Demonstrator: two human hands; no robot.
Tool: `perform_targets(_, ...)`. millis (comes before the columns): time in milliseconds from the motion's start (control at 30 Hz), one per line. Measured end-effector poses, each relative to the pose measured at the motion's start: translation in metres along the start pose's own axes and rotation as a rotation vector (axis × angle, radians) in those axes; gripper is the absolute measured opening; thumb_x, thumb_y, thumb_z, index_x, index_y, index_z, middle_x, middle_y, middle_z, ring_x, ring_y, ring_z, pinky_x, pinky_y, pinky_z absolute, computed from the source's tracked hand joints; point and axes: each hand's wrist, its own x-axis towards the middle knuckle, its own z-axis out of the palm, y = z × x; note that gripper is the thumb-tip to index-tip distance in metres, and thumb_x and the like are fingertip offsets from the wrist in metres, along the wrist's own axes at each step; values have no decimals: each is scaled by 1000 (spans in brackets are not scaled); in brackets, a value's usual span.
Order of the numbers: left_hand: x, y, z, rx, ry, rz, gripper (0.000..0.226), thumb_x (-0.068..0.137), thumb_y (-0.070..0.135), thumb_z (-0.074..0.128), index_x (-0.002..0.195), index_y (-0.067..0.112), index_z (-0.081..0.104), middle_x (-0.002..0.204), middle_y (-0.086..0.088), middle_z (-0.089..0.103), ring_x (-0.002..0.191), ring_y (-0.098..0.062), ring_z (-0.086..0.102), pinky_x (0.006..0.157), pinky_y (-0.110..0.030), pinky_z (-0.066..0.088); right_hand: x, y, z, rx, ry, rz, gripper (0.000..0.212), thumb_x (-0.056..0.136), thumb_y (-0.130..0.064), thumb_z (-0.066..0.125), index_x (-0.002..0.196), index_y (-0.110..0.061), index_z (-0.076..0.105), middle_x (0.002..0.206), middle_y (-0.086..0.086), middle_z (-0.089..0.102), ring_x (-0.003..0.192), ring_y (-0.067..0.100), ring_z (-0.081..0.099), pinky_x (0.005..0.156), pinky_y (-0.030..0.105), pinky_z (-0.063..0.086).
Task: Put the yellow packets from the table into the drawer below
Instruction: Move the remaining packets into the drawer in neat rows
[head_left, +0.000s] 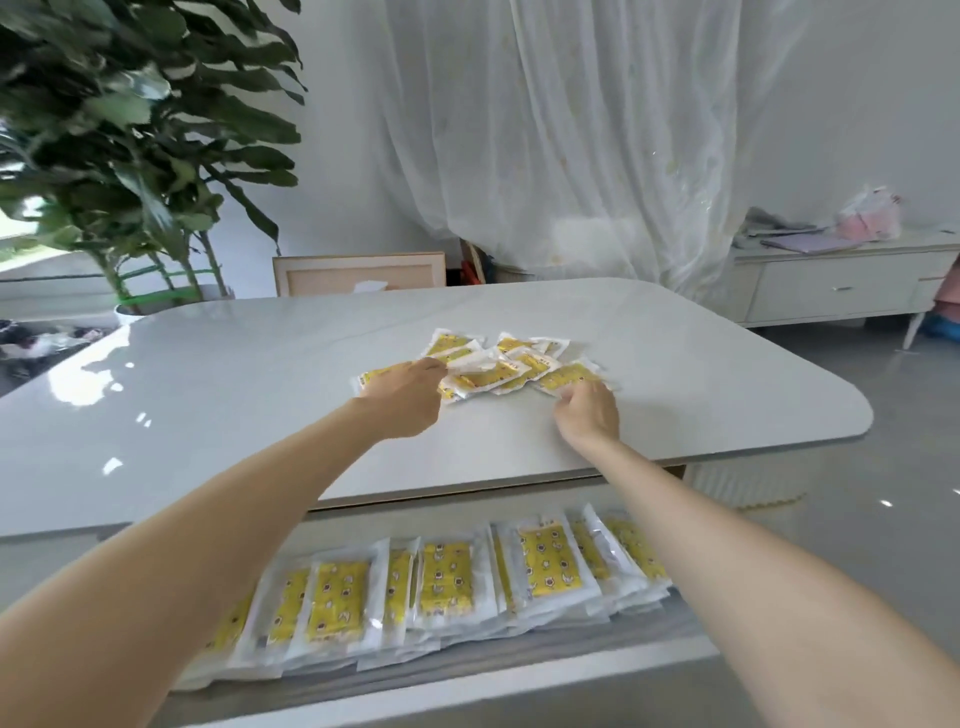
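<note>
Curtain (571, 130), plant (130, 130) behind table (234, 389); left hand (405, 397), right hand (589, 410) pinch packets (488, 373).

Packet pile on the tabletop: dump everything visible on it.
The pile of packets is a loose, overlapping heap of around ten, lying flat at mixed angles on the glossy grey table, right of centre. Each is a clear-white plastic sachet with a yellow printed panel; the print is unreadable. The left hand covers the heap's left end, its grip hidden. The right hand curls its fingers on the near edge of the rightmost packet.
</note>
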Motion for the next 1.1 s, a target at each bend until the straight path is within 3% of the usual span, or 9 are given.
perform_targets(67, -17, 1, 4, 121, -67, 39, 45, 99, 20, 32, 143, 16, 34, 153, 5, 28, 135, -23, 37, 104, -42, 40, -20, -7, 1, -42, -8, -37, 32, 82, -1, 47, 55, -16, 55, 102, 20, 68, 106, 36, 58, 84, 35, 45)
perform_targets(200, -42, -1, 9, 183, -211, 27, 47, 99, 25, 31, 144, 15, 33, 151, 1, 32, 135, -24, 38, 107, -41, 38, -51, -22, 0, -43, -95, -68, 27, 84, -6, 51, 98, -6, 74, 113, 11, 69, 113, 29, 57, 90, 34, 50)
perform_targets(300, -60, -8, 19, 152, -265, -31, 46, 94, 28, 37, 138, 15, 39, 142, -2, 46, 125, -25, 50, 101, -42, 44, -70, -35, 1, -47, -211, -121, 29, 85, -11, 52, 102, -14, 75, 120, 2, 68, 113, 23, 59, 91, 30, 50)
perform_targets(533, -102, -26, 16, 34, -300, -71, 50, 97, 26, 36, 146, 16, 33, 151, -4, 35, 137, -26, 37, 110, -42, 35, -99, -66, -4, 78, -504, -205, 34, 87, -5, 48, 101, -18, 76, 125, -2, 65, 123, 15, 51, 101, 28, 42)
perform_targets(633, -116, -31, 6, -125, -148, -108, 38, 92, 15, 38, 122, 19, 62, 135, -1, 54, 120, -24, 53, 98, -37, 46, -101, -74, -5, 119, -367, -156, 32, 87, -5, 45, 84, -19, 74, 124, 0, 63, 117, 18, 55, 84, 27, 43)
perform_targets(733, -121, -31, -4, -235, 132, -181, 39, 85, 3, 38, 88, 21, 73, 117, 1, 65, 99, -23, 62, 75, -30, 49, -96, -79, -1, 126, -212, -88, 26, 89, -9, 45, 91, -20, 69, 117, -1, 63, 107, 19, 58, 76, 27, 44)
perform_targets(833, -108, -40, -4, -333, 205, -270, 36, 86, 5, 40, 104, 20, 67, 120, -3, 62, 105, -25, 58, 76, -30, 45, -83, -82, 9, 36, -231, -28, 20, 91, -21, 48, 107, -22, 59, 119, 3, 58, 121, 25, 46, 93, 36, 44)
perform_targets(967, -82, -51, 13, -383, 49, -363, 46, 93, 32, 44, 137, 19, 41, 134, -11, 50, 127, -32, 41, 96, -38, 42, -69, -78, 28, -206, -363, 32, 62, 89, -50, 49, 140, -19, 34, 138, 9, 47, 135, 32, 26, 104, 42, 32)
perform_targets(1100, -62, -47, 26, -343, -52, -399, 69, 86, 55, 53, 141, 20, 32, 136, -9, 49, 131, -31, 35, 100, -40, 36, -58, -75, 36, -250, -336, -39, 82, 76, -66, 61, 140, -22, 36, 138, 5, 47, 134, 29, 29, 102, 40, 33)
